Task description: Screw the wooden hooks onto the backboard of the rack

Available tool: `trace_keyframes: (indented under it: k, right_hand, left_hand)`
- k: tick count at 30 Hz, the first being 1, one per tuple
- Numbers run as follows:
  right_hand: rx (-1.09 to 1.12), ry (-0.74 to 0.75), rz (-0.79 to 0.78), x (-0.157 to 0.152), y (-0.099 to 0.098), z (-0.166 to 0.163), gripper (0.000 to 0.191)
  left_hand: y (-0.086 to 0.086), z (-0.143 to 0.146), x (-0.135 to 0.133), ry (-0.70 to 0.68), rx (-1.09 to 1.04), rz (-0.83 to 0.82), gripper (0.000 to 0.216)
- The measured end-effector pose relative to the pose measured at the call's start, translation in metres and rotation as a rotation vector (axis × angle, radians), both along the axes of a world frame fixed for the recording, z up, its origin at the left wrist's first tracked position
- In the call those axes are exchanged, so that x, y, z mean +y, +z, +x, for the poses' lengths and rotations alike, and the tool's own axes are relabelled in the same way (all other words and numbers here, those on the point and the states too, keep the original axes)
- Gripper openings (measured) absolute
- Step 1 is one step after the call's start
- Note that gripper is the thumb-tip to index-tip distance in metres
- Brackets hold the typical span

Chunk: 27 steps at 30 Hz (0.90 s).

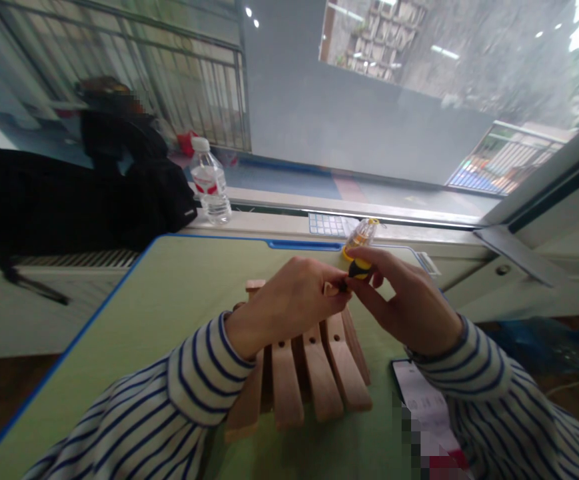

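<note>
One screwdriver [360, 269], mid-frame — right hand [412, 305] clasping, left hand [289, 298] at its tip, likely for steadiness. Left's grip: cannot tell.

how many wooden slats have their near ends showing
4: the leftmost slat, partly under the left sleeve, then the second slat, third slat and rightmost slat, side by side. Others may be hidden under the left hand.
</note>
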State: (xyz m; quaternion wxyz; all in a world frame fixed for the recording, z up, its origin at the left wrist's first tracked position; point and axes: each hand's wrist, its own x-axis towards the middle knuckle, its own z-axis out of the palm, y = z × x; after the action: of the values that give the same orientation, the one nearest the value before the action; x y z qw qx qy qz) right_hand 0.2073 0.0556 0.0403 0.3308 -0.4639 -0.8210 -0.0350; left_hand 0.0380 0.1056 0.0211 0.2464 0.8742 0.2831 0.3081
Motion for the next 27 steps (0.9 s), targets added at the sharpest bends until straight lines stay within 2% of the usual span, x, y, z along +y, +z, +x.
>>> trace_keyframes:
  k: [5,13,16,21,27]
  right_hand:
    - [0.002,-0.025,0.049,0.001,-0.004,0.000,0.032]
    - [0.016,-0.079,0.088,-0.002,-0.009,-0.003,0.032]
    - [0.009,-0.095,0.061,-0.002,-0.006,-0.003,0.032]
    - [-0.052,-0.037,0.022,-0.002,0.006,-0.001,0.036]
    - [-0.054,-0.017,0.026,-0.001,0.006,-0.001,0.025]
  left_hand:
    - [0.001,0.002,0.000,0.035,0.031,0.043,0.013]
    - [0.006,-0.001,-0.002,0.035,0.038,-0.071,0.018]
    - [0.004,-0.001,-0.002,0.029,0.028,-0.044,0.019]
    - [0.002,-0.001,0.000,0.012,0.031,-0.038,0.016]
    - [0.002,-0.001,-0.002,0.019,0.061,0.019,0.016]
